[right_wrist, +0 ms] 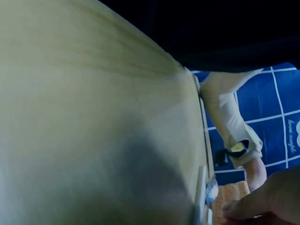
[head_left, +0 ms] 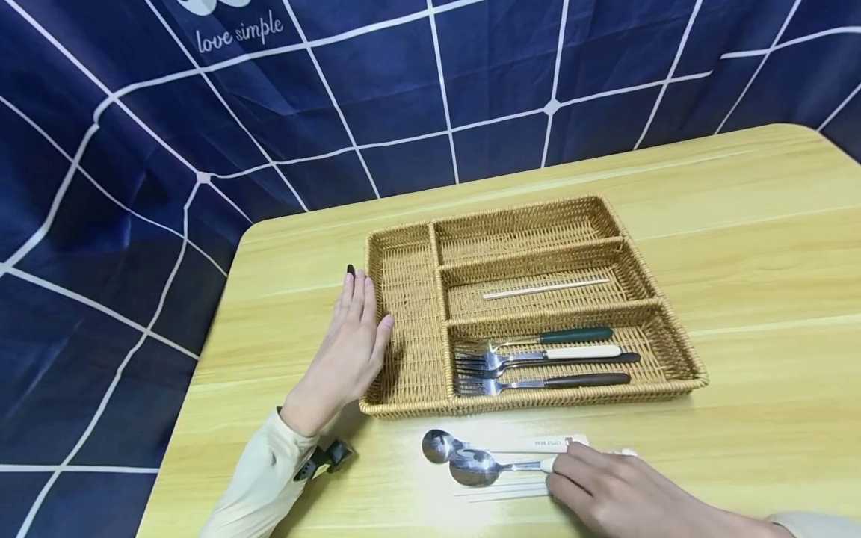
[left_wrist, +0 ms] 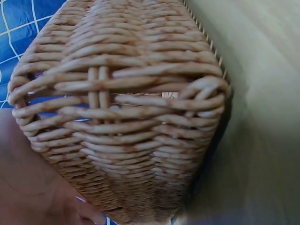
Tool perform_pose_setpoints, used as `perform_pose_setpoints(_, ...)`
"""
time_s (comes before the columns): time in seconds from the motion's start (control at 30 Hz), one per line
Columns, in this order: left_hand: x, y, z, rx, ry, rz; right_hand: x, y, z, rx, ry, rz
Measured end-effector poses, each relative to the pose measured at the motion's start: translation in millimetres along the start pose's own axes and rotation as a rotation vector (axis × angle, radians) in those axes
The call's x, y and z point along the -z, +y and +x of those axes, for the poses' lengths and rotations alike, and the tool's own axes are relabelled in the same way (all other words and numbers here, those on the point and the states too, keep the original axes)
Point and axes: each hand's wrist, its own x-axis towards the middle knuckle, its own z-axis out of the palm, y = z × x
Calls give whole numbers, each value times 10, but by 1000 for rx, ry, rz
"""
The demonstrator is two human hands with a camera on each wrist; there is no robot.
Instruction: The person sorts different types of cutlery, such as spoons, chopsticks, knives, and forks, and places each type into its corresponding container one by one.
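Observation:
My left hand rests with fingers straight along the left wall of a woven tray, whose weave fills the left wrist view. In front of the tray, my right hand pinches the white handle of a spoon; that thumb shows at lower right in the right wrist view. Another spoon, its pale handle printed with small lettering, lies just behind. White chopsticks lie nearer the front, partly hidden by the right hand.
Several forks with dark, white and green handles lie in the tray's near compartment. One chopstick is in the middle compartment. Behind the wooden table hangs a blue cloth with white lines.

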Motion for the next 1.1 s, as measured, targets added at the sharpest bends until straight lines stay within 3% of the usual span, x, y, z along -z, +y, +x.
perform_pose_setpoints(0.17, -5, 40, 47, -97, 56, 20, -93, -61, -20, -23, -4, -28)
perform_pose_setpoints(0.43, -111, 130, 116, -177, 68, 67, -163, -101, -44, -38, 6, -85)
perform_pose_setpoints(0.6, -179, 137, 114, -168, 99, 141, -198, -125, -56, -43, 19, -85)
perform_pose_setpoints(1.1, -195, 156, 117, -118, 102, 154, -232, -184, -84, -87, 5, -100)
